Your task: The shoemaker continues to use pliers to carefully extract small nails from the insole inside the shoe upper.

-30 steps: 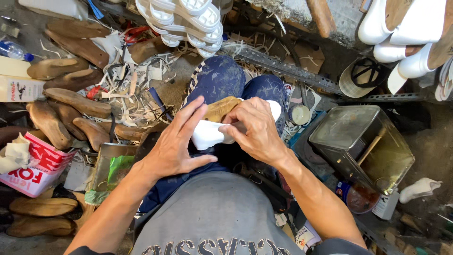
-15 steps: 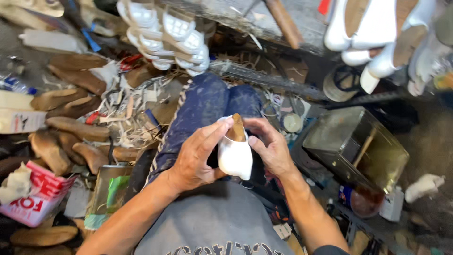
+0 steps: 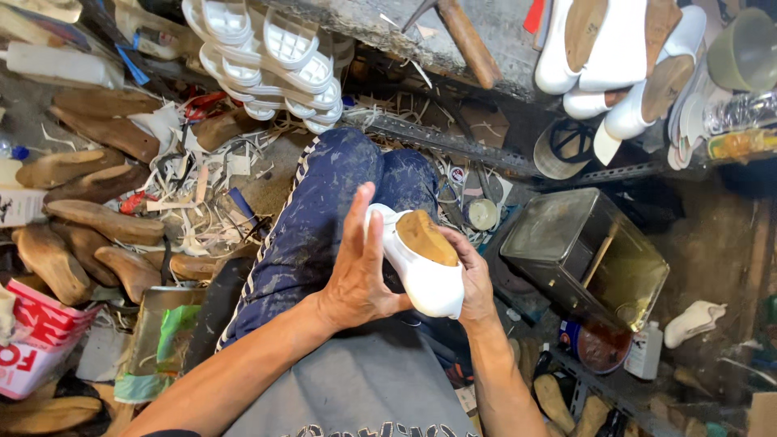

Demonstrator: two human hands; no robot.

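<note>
A white shoe upper (image 3: 425, 279) stretched over a wooden last (image 3: 425, 236) sits in front of me above my lap. My right hand (image 3: 473, 279) cups it from underneath and behind, fingers wrapped round its right side. My left hand (image 3: 356, 267) presses flat against its left side, fingers straight and pointing up. The last's tan top shows through the shoe's opening. My legs in dark blue speckled trousers (image 3: 324, 218) stretch out beyond the shoe.
Wooden lasts (image 3: 89, 218) lie in a heap at left among white scraps (image 3: 194, 186). White soles (image 3: 267, 57) are stacked at top centre, more white shoes (image 3: 615, 57) at top right. An open metal tin (image 3: 583, 251) stands right of my knees.
The shoe has been turned and lifted closer to me, its opening now facing up. My left hand went from gripping it to lying flat along its side.
</note>
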